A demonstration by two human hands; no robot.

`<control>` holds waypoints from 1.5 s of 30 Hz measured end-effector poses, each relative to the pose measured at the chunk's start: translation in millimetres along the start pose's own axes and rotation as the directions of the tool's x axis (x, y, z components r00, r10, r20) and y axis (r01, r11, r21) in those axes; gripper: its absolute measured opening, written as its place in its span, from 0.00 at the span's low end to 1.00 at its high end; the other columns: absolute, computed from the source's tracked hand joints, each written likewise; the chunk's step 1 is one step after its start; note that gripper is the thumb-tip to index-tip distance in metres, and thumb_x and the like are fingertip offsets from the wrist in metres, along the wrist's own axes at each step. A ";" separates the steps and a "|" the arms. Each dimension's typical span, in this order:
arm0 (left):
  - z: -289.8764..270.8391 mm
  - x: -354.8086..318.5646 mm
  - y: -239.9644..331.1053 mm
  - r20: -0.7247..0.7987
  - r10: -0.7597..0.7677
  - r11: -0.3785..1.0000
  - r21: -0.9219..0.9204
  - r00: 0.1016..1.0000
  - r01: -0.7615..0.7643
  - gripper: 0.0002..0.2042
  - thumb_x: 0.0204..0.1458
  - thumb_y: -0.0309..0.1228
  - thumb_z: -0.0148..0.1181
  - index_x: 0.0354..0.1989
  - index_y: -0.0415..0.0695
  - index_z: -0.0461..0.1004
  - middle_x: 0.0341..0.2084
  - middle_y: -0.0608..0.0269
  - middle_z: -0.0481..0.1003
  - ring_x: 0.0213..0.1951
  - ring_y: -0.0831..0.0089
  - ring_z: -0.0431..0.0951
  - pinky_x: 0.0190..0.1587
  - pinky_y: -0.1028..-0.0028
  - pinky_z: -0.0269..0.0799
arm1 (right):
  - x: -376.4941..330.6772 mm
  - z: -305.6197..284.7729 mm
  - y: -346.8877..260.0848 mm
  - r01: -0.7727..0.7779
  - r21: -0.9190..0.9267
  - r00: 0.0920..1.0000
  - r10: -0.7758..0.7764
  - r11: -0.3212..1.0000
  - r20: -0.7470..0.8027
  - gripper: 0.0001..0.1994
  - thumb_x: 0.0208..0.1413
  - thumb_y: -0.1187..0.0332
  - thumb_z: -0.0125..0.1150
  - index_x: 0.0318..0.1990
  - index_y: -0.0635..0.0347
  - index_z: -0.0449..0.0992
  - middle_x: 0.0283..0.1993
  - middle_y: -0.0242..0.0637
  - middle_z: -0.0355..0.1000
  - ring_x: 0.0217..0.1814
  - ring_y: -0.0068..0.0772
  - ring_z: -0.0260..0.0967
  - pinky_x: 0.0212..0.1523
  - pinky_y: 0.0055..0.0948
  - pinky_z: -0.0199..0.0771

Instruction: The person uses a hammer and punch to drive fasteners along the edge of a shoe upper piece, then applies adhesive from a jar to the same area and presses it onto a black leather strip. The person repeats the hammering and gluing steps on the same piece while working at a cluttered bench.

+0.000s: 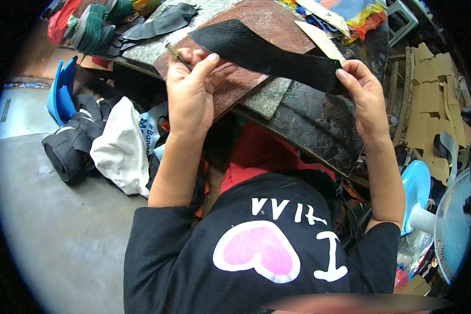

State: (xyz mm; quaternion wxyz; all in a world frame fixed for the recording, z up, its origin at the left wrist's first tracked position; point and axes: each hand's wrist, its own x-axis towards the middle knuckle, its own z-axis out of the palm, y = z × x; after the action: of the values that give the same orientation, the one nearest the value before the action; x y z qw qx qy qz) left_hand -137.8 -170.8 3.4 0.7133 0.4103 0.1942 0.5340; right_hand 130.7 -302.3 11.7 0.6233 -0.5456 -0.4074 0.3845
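Observation:
A long, curved piece of black grained leather [267, 52] is stretched between my two hands above the bench. My right hand [369, 97] pinches its right end between thumb and fingers. At its lower left edge is the thumb of my left hand [191, 91], whose fingers are curled. That hand also holds a slim pen-like tool [177, 55] with a brownish end, slanting up to the left. A cream, pointed flat strip [322, 39] reaches down to my right fingertips; whether they grip it too, I cannot tell. Beneath the leather lies a reddish-brown textured sheet [240, 97].
The dark bench [319, 123] bears a grey slab [269, 99], black scraps [162, 23] and green thread spools [94, 31]. Left on the floor are a white cloth [121, 146] and black rolled material [68, 149]. At right stand a fan [452, 225] and stacked cardboard [437, 89].

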 end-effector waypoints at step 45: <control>-173.5 185.2 100.4 -0.062 0.695 -0.194 0.943 0.716 0.270 0.24 0.43 0.36 0.70 0.44 0.39 0.65 0.43 0.44 0.70 0.42 0.47 0.74 0.50 0.54 0.70 | 7.1 40.9 -40.5 -0.150 -0.037 0.966 0.155 0.988 0.209 0.19 0.66 0.69 0.53 0.62 0.62 0.63 0.50 0.46 0.74 0.46 0.31 0.76 0.46 0.27 0.78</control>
State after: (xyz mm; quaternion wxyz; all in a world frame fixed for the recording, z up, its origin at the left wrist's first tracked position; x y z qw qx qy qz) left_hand -256.7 74.7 11.0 -0.0832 0.6232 0.6560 0.4177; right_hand 96.8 -285.1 55.5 0.5393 -0.5380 -0.4322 0.4827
